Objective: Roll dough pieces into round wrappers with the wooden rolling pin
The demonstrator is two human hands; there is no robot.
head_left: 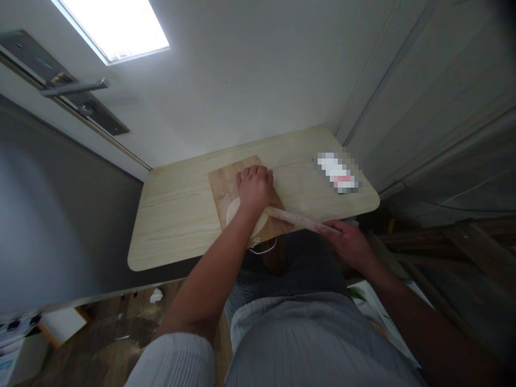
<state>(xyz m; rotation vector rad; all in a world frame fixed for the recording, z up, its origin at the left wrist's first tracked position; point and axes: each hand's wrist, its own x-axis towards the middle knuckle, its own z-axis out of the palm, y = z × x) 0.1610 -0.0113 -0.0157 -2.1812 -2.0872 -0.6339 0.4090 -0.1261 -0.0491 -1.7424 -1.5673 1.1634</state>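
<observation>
A small wooden board [223, 181] lies at the front of a light wood table, with a round, flat sheet of pale dough [233, 213] on it. My left hand [253, 187] rests palm down over the board beyond the dough, its fingers a little apart and foreshortened; what lies under the palm is hidden. In my right hand [350, 243] is one end of a thin wooden rolling pin [300, 219]. The pin slants across the board's right edge, and its far end disappears by my left wrist.
The table [169, 215] stands against a white door with a metal handle [76, 87]. A blurred-out white item [336, 173] sits on its right side. A wire loop [264, 250] hangs at the board's near edge. Crumpled white paper [156, 295] lies on the floor.
</observation>
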